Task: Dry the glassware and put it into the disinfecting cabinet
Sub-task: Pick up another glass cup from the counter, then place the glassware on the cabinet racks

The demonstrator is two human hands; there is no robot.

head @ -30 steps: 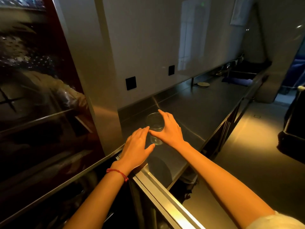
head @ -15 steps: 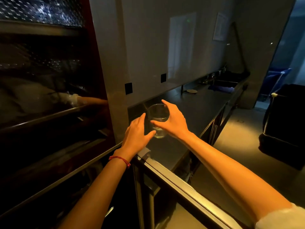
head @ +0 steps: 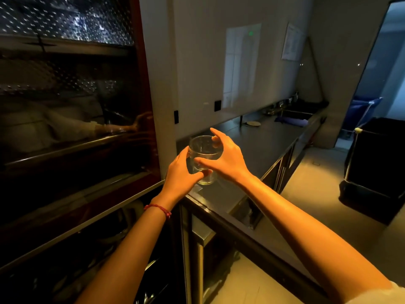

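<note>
1. You have the glass (head: 205, 157) up off the counter (head: 258, 148), held upright just above its near left corner, right beside the disinfecting cabinet (head: 72, 128).
2. Your right hand (head: 228, 160) does the carrying: thumb across the near wall, fingers (head: 215, 133) curled round the far rim, a wide span that probably keeps skin off the inside.
3. Your left hand (head: 178, 175) cups the cabinet side of the glass, thumb tip touching near the base, fingers hidden behind the glass, so I cannot tell how tightly they press.
4. Two hands on one slick tumbler looks like insurance against a slip.
5. Compared with a second ago, the glass has left the counter and risen towards the cabinet door, and your left hand has closed in against it.
6. No drying cloth shows near the glass.
</note>
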